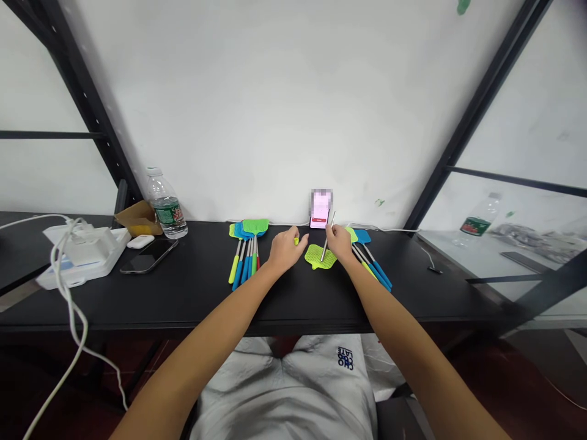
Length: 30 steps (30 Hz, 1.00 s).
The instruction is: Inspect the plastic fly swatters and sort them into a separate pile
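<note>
1. The right hand (340,242) pinches the thin metal rod (328,235) of a green fly swatter (320,256), whose head lies on the black table (192,293).
2. The left hand (285,247), at the swatter's nine o'clock, is curled; what it grips cannot be told.
3. A swatter pile (247,244) lies further toward nine o'clock, with more swatters (371,263) at three.
4. A phone (320,211) stands at twelve o'clock.

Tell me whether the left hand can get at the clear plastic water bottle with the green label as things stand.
Probably yes: the left hand has bare black tabletop leading to the clear plastic water bottle; only the bundle of swatters lies partly between.
</note>
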Available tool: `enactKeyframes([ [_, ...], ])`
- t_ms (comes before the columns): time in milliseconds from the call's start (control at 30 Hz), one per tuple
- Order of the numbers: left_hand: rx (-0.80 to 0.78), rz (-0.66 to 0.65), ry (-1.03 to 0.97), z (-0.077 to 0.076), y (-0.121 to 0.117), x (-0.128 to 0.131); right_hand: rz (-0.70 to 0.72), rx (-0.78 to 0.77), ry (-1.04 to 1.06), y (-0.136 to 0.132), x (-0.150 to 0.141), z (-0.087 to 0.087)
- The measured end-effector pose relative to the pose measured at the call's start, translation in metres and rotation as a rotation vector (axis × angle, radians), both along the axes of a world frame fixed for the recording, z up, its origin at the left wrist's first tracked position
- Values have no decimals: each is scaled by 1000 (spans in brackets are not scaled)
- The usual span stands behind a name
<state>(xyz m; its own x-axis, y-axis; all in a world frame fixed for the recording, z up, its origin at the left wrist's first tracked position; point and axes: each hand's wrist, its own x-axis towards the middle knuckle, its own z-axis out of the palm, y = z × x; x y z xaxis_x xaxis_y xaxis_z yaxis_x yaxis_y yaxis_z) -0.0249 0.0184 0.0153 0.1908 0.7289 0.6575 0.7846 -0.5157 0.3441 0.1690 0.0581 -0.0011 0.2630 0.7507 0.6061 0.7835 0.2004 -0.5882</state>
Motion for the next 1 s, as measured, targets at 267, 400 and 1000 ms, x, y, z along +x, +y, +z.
enactKeyframes([
  [267, -200, -92, 159, -16, 8, 2, 0, 152, -6, -7, -6, 5],
  [400, -242, -112, 199, -18, 9, 1, 4, 202, -8, -10, -8, 8],
  [1000, -333, -122, 267, -15, 6, 2, 117, -28, -121, -5, -10, 0],
])
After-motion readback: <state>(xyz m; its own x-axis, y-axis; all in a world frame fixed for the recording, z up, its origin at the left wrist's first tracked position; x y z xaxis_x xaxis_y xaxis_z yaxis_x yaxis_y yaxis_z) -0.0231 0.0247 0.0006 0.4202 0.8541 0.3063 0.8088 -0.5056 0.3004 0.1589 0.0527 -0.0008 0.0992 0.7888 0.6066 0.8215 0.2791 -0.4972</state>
